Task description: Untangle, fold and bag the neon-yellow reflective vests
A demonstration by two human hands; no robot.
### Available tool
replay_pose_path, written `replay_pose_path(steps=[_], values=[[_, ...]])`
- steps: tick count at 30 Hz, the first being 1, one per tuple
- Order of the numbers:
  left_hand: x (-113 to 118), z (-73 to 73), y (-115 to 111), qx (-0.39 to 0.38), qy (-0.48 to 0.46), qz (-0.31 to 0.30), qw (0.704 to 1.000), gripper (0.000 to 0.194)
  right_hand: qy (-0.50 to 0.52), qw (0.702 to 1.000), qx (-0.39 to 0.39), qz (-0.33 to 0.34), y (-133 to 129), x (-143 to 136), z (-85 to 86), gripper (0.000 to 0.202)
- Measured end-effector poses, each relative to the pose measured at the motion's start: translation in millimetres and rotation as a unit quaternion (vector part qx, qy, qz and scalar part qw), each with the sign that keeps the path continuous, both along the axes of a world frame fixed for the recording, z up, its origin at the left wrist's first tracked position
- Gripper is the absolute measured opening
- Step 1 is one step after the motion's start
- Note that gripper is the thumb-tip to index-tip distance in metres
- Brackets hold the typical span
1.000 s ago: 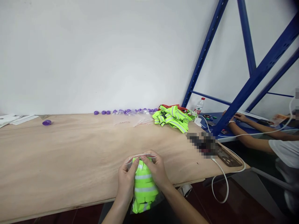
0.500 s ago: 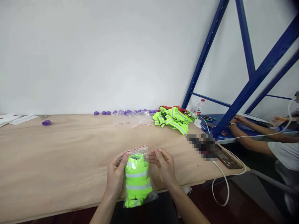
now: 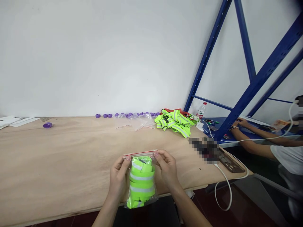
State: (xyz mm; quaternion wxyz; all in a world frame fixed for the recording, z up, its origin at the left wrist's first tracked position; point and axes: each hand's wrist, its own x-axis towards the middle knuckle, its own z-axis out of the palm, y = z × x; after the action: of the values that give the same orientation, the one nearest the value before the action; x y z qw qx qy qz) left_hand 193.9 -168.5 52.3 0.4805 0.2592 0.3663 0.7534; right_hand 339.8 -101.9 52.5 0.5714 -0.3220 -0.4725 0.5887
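A clear plastic bag (image 3: 142,183) with a red strip along its top edge hangs upright over the table's front edge. Inside it lies a folded neon-green strap with silver bands. My left hand (image 3: 119,173) pinches the bag's top left corner, thumb in front. At the top right corner, my right hand (image 3: 167,167) grips the bag between thumb and fingers. The bag's top edge is stretched nearly level between both hands.
On the wooden table (image 3: 71,164), a green strap pile (image 3: 175,121), flat clear bags (image 3: 142,121) and several purple rolls (image 3: 110,115) lie near the wall. Right are a phone case (image 3: 230,162), a white cable, a bottle (image 3: 201,110), blue rack posts and another person's arms (image 3: 251,142).
My right hand has closed on the bag's top right corner, where it was beside the bag before. The top edge, slanted earlier, is now straighter and nearly level.
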Motion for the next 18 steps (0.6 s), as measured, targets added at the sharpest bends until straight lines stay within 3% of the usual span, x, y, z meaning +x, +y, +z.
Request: replay_pose_path(steps=[12, 18], values=[[-8.7, -6.5, 7.1, 0.029, 0.053, 0.057, 0.997, 0.028, -0.012, 1.0, -0.004, -0.022, 1.8, 5.9, 1.9, 0.037], [-5.9, -1.7, 6.7, 0.022, 0.047, 0.046, 0.998, 0.025, -0.001, 0.999, -0.018, 0.039, 3.5, 5.0, 5.2, 0.033]])
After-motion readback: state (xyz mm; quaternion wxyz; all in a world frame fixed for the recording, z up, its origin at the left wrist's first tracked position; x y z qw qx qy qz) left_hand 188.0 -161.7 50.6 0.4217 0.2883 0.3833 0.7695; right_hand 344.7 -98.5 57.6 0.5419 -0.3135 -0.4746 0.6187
